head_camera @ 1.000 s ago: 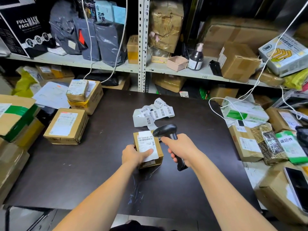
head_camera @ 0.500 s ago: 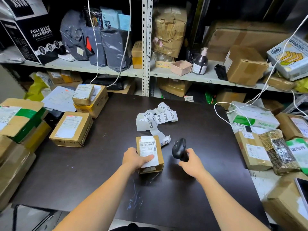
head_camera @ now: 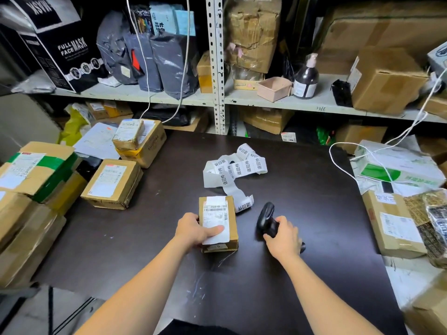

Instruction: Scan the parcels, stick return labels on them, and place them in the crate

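The left hand (head_camera: 193, 228) grasps the small cardboard parcel (head_camera: 231, 215) from its left side, with the thumb laid flat across the white shipping label (head_camera: 215, 213). This grip pins the parcel against the dark table (head_camera: 290, 286) and leaves the barcode at the far end of the label face up and uncovered. The right hand (head_camera: 284, 239) is closed around the handle of the black barcode scanner (head_camera: 264, 215). The scanner sits low over the table just right of the parcel and apart from it, with its head pointing away from the person rather than at the label. Whether the scanner touches the table cannot be determined. That aim suggests the reading step is done and the scanner is being set aside to free the hand. The parcel lies between the two hands and touches only the left one. Directly beyond it, the strip of return labels (head_camera: 235, 170) lies in loose curls. Its near end is touching or just beside the parcel's far right corner, within easy reach for the sticking step. Further out, other cardboard boxes (head_camera: 111, 183) stand at the table's left edge, and more parcels (head_camera: 394, 223) crowd its right edge. No crate can be identified in view.
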Demonstrator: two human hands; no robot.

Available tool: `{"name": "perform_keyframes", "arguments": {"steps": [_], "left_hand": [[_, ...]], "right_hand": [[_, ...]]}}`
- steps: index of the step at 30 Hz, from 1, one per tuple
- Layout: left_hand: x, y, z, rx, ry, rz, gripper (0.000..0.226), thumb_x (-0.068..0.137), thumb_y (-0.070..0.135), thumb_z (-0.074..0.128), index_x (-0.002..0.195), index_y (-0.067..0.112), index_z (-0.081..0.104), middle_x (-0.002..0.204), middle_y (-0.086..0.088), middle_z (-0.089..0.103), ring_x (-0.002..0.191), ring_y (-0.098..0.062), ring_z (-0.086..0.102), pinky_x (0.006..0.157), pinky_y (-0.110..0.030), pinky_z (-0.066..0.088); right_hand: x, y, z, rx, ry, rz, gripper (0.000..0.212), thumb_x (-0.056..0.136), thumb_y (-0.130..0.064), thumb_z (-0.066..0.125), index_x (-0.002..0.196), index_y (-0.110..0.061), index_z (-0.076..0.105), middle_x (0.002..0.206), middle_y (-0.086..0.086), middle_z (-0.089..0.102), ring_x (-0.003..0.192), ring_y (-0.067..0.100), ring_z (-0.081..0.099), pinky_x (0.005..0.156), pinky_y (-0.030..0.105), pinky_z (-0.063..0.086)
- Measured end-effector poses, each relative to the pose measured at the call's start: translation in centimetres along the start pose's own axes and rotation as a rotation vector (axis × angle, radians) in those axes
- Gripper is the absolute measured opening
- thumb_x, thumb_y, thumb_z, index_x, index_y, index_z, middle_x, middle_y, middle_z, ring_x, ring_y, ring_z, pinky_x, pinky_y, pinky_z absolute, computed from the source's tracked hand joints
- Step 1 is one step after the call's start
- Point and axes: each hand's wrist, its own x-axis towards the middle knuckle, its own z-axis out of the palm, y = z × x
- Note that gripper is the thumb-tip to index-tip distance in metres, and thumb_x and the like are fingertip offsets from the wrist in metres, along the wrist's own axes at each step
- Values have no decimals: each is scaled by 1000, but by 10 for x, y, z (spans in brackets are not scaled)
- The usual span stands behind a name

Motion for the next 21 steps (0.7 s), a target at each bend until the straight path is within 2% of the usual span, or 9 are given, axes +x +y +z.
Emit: {"name": "perform_keyframes", "arguments": {"steps": [2,4,6,9,12,15,18,21], "left_hand": [[-2,2,0,0,3,-7,55,50,50,97,90,18,75,89,6,76,78,-12,73,51,-25,56],[-3,3,0,0,4,-19,55,50,49,97,91,18,75,89,5,77,78,-13,74,52,-27,58],[-5,5,-1,-3,-4,-27,55,49,48,97,91,19,76,88,5,77,79,-15,74,58,-34,63],[-6,7,-1,-2,-15,-28,52,50,48,97,89,19,76,86,6,77,77,-14,74,59,-37,64],[-9,8,-4,46,-29,-19,59,51,54,93,94,19,72,91,6,75,80,-14,72,60,-34,62],[-10,10,-9,69,-44,-46,69,49,57,91,99,17,67,96,3,72,85,-18,72,69,-40,64],[-11,11,-17,117,-53,-83,76,48,57,90,103,15,60,103,-1,69,92,-25,71,76,-45,63],[-11,5,-32,157,-74,-136,77,46,57,88,102,16,56,101,-1,68,80,-23,72,62,-39,64]], "right_hand": [[0,-6,0,37,16,-17,78,75,-41,78,141,-26,40,140,3,45,131,28,39,106,45,40],[1,-17,-1,108,76,-76,87,69,-43,76,145,-26,37,144,1,35,132,26,33,109,45,36],[3,-31,-2,169,188,-168,77,72,-39,74,141,-23,44,142,0,35,129,25,33,109,45,35],[17,-55,-8,159,361,-305,52,83,-26,69,133,-18,57,134,5,50,123,28,40,102,46,38],[34,-80,-14,-131,192,-413,36,97,-21,52,133,-24,56,123,0,64,118,25,49,94,39,36],[46,-96,-14,-349,13,-355,34,99,-22,51,132,-29,50,118,-2,67,118,24,51,89,36,32],[55,-103,-10,-309,-79,-296,34,97,-18,57,127,-32,50,112,-1,69,112,24,55,85,36,28],[59,-105,-7,-150,-124,-291,30,97,-16,58,122,-33,56,111,-4,71,106,22,59,90,32,32]]}}
